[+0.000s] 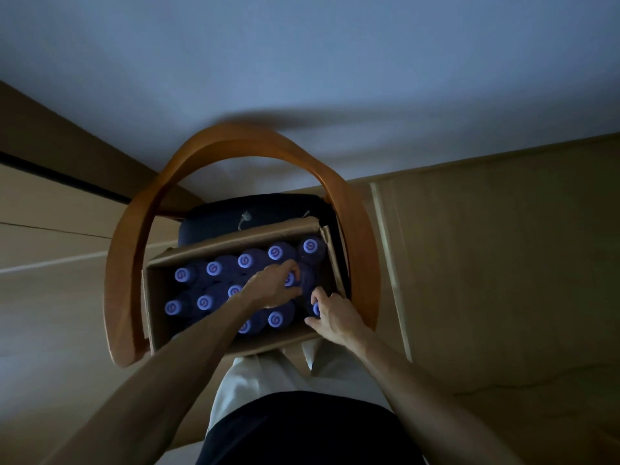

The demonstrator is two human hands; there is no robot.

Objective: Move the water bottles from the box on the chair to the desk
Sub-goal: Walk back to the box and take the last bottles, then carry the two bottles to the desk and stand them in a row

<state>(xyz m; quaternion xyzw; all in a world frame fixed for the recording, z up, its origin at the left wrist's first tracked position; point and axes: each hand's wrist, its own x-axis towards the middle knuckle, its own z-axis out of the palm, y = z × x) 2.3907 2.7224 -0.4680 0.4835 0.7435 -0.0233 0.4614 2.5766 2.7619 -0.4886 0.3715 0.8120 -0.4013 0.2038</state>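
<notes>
Cardboard box [157,290] of water bottles [214,268], left hand [273,285] and right hand [333,318] each curled around one cap.

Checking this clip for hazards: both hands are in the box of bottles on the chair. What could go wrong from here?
The box sits skewed on the chair, its near edge seemingly past the seat; lifting bottles out might tip it. The left hand and right hand each hold only a cap among tightly packed bottles, so a grip could slip. Dim light makes misjudging easier.

Dim room: pale wall [302,62], light wooden floor [503,263], dark skirting strip [60,177] at left.
</notes>
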